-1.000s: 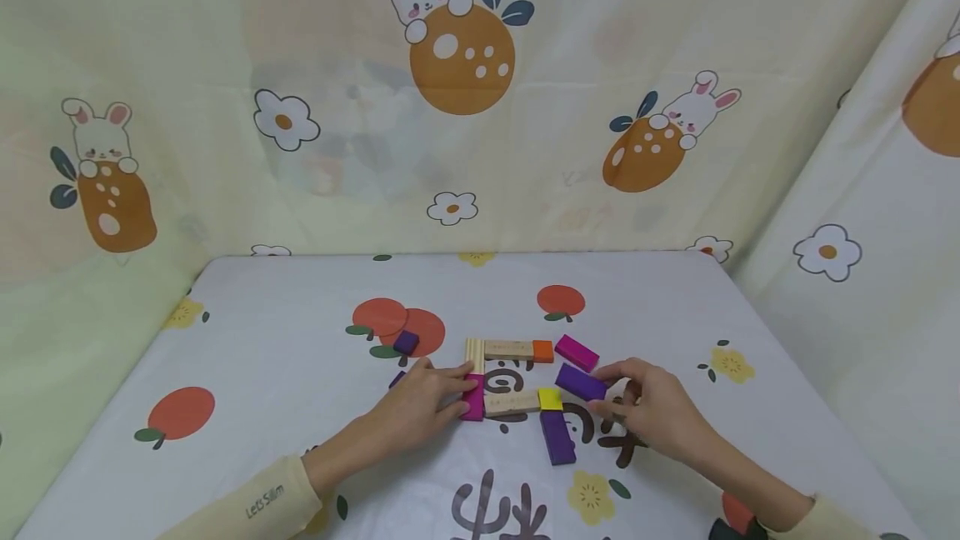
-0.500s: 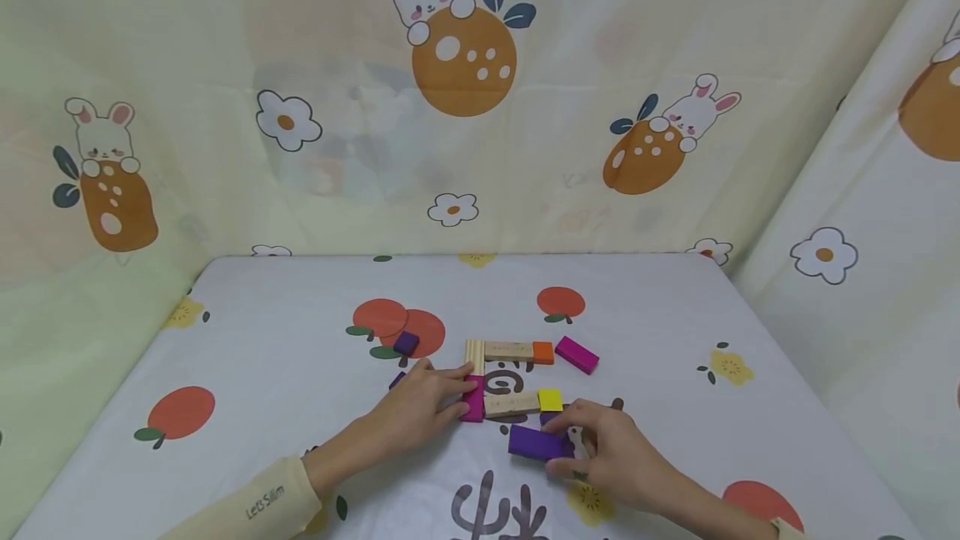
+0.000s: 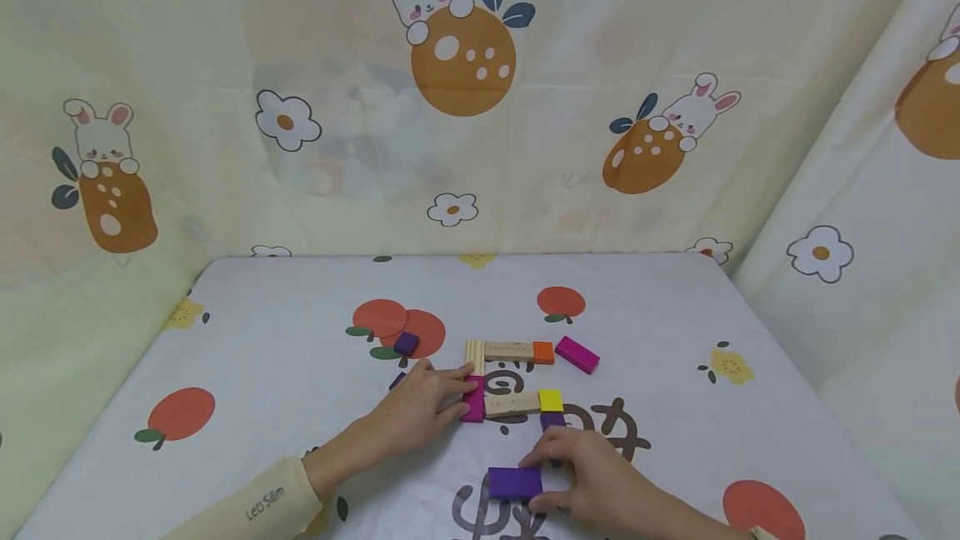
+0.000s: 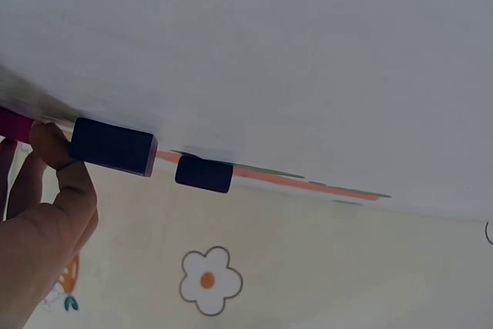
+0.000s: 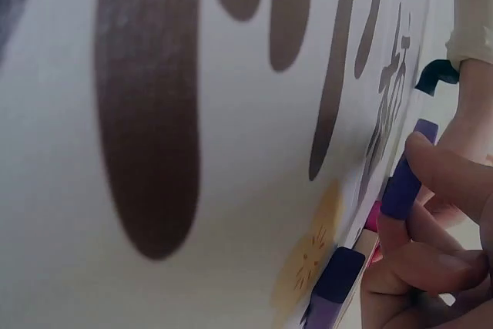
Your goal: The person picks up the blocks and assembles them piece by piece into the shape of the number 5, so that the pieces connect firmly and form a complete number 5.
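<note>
With finger and thumb, my right hand (image 3: 592, 473) pinches a purple block (image 3: 514, 483) by its right end, below the row of blocks; the right wrist view shows that block (image 5: 412, 171) between the fingers (image 5: 443, 179). My left hand (image 3: 412, 407) rests its fingers on a magenta block (image 3: 473, 398), whose top end meets a striped pale block (image 3: 475, 357). A plain wooden block (image 3: 512, 404) runs right from the magenta one to a yellow block (image 3: 551, 401). Beneath the yellow block is another purple block (image 3: 552, 421), partly covered by my right hand.
An upper wooden block (image 3: 508, 351) ends at an orange block (image 3: 543, 352), with a loose magenta block (image 3: 577, 354) lying tilted to its right. Two dark purple blocks lie near my left hand, one (image 3: 407, 343) beyond it, the other (image 4: 113, 146) beside its fingers.
My right hand has carried the purple block from beside the loose magenta block down and to the left, toward the near side. My left hand has stayed on the magenta block.
</note>
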